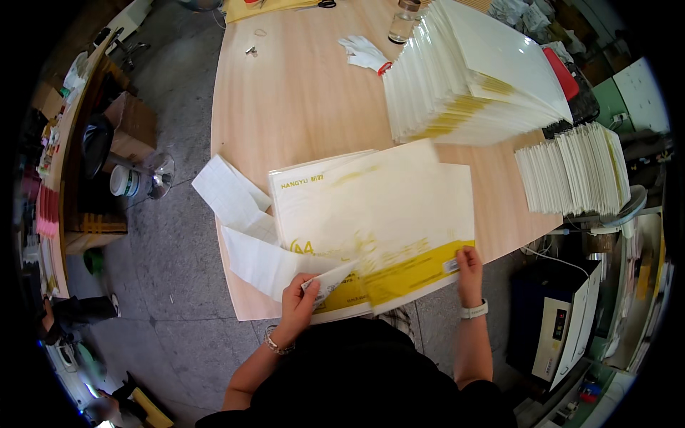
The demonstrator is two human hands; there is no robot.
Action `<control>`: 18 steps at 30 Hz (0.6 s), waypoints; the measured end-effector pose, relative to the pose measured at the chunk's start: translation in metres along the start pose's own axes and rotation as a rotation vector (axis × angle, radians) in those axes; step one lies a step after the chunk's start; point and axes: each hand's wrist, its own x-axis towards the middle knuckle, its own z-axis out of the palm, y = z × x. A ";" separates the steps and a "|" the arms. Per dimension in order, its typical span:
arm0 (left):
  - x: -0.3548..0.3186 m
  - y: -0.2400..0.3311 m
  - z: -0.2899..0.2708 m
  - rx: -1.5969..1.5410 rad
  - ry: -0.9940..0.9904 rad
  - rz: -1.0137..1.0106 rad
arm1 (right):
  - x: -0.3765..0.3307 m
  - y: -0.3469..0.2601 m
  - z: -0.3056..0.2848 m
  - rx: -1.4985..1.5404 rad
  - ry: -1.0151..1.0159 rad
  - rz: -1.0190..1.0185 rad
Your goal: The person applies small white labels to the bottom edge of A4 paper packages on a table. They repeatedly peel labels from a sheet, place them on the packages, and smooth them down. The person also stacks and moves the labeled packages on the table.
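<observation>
The left hand (pixel 298 305) is pinching a narrow white paper strip (pixel 330 280) at the near table (pixel 300 107) edge, while the right hand (pixel 467 265) is gripping the corner of the top white-and-yellow paper wrapper (pixel 371 214), which is blurring as it moves. Several loose white sheets (pixel 235 207) are overhanging the table's left edge and are probably at risk of sliding off if the wrapper is dragging across them, and the strip may be tearing or creasing under the pinch

Envelope stack (pixel 471 71) behind packets (pixel 371 228)

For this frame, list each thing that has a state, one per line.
Left hand: pinching a white paper strip.
Right hand: gripping the top paper pack, blurred, at its yellow edge.
Tall pack stack: leaning, fanned.
Small pack stack: fanned, at table edge.
White glove: lying flat.
</observation>
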 end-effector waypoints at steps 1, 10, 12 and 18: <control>0.000 0.000 0.000 0.010 -0.006 0.006 | 0.009 0.006 -0.014 0.001 0.026 -0.017; -0.004 0.008 0.002 0.000 -0.020 -0.034 | 0.055 0.081 -0.095 -0.769 0.210 -0.152; -0.005 0.011 0.001 0.009 -0.029 -0.050 | 0.051 0.078 -0.090 -1.148 0.260 -0.272; -0.007 0.014 0.003 0.011 -0.067 -0.078 | -0.008 -0.049 0.059 -0.389 -0.166 -0.373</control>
